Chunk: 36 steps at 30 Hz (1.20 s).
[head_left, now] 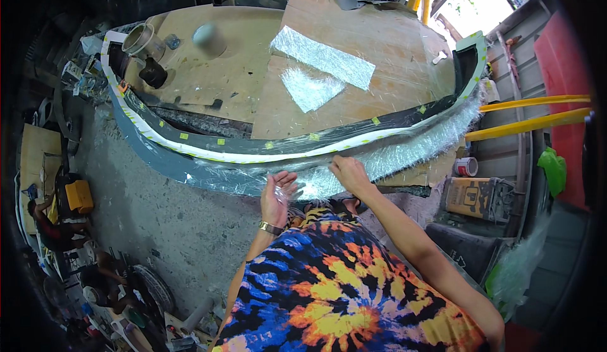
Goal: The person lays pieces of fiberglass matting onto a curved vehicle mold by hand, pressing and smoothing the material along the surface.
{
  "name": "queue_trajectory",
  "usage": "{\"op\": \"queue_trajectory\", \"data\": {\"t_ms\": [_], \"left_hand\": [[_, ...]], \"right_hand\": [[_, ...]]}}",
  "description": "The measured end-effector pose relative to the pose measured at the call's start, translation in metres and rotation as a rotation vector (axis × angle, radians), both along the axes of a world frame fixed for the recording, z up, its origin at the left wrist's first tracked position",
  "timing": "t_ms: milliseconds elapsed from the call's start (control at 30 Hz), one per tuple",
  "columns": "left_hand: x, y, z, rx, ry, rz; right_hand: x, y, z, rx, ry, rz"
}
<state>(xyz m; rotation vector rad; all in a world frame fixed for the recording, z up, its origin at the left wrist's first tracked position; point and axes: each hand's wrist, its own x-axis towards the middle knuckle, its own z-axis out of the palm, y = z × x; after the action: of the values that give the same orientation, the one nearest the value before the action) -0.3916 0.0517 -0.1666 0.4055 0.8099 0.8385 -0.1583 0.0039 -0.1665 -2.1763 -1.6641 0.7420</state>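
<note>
A long curved car bumper-like part (218, 142), dark with a white edge and yellow tape bits, lies across the worktable. Silvery fibreglass mat (411, 154) covers its near side from the middle to the right end, with frayed strands. My right hand (351, 175) is closed, its fingertips pinching the mat near the middle. Just left of it, my left hand (275, 195) has its palm turned inward and fingers stretched apart. Shiny loose strands show at that palm; whether they cling to it cannot be made out. Two cut pieces of fibreglass mat (325, 56) lie beyond the part.
Cardboard (392, 42) covers the table, with a metal can (140, 39), a dark pot (152, 72) and a pale tub (208, 40). Yellow bars (531, 122) jut at the right, above a worn box (477, 199). Other people (104, 282) sit at the lower left.
</note>
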Motion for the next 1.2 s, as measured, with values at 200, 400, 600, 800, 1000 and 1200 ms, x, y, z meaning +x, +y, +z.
{"op": "queue_trajectory", "data": {"t_ms": [200, 400, 600, 800, 1000, 1200], "left_hand": [[0.017, -0.014, -0.008, -0.013, 0.007, -0.022], [0.057, -0.030, -0.004, 0.156, 0.026, -0.104], [0.033, -0.030, -0.008, 0.135, 0.242, -0.236], [0.001, -0.019, -0.021, 0.642, 0.743, -0.181], [0.017, -0.017, -0.014, 1.437, 0.877, -0.478], [0.050, -0.019, -0.027, 1.611, 1.053, -0.919]], "right_hand": [[-0.010, -0.018, 0.033, 0.033, -0.016, -0.247], [-0.047, -0.038, 0.043, -0.183, 1.207, -0.306], [-0.026, -0.029, 0.019, -0.138, 0.890, -0.096], [-0.011, 0.008, 0.001, -0.018, 0.083, 0.151], [-0.016, -0.028, 0.013, 0.318, 0.128, -0.077], [0.000, -0.060, 0.030, 0.155, 0.382, -0.136]]}}
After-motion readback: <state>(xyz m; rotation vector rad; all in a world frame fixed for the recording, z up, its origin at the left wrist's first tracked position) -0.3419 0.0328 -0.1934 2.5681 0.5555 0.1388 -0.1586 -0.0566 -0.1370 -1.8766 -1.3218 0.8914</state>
